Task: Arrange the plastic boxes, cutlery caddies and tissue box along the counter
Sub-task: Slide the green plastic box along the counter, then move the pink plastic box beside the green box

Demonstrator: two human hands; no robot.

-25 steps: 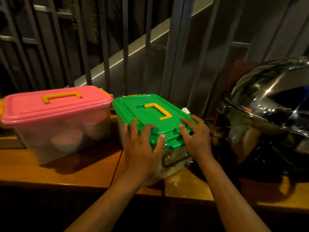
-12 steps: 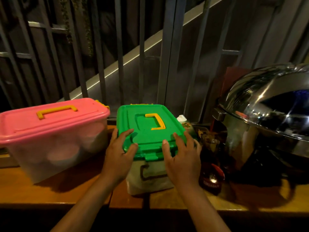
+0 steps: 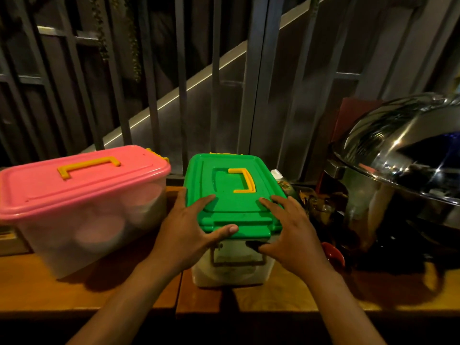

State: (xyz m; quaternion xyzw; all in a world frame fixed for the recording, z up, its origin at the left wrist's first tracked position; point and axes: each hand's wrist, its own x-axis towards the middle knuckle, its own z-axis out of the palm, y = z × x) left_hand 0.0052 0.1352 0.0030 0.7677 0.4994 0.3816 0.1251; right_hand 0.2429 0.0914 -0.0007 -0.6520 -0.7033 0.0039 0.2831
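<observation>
Both hands are on the green-lidded box [image 3: 231, 207], which stands on the wooden table [image 3: 62, 290] with its short end facing the person. The left hand [image 3: 185, 235] has its fingers [image 3: 204, 202] spread over the lid's near left corner, thumb hooked along the front latch. The right hand [image 3: 290, 232] lies on the near right corner, fingers spread, thumb tucked under the lid's rim.

What worries me is the right side. Some small, dark, cluttered things [image 3: 311, 205], too dim to name, sit just beside the box, and beyond them the steel chafing dish [image 3: 398, 175]. A push to the right would likely knock that clutter over. On the left, the pink-lidded box [image 3: 82, 202] stands near, with only a narrow gap between the two. The box's near end sits close to the table's front edge, so a pull toward the person could tip it off. The freest way looks to be back toward the railing [image 3: 181, 95].
</observation>
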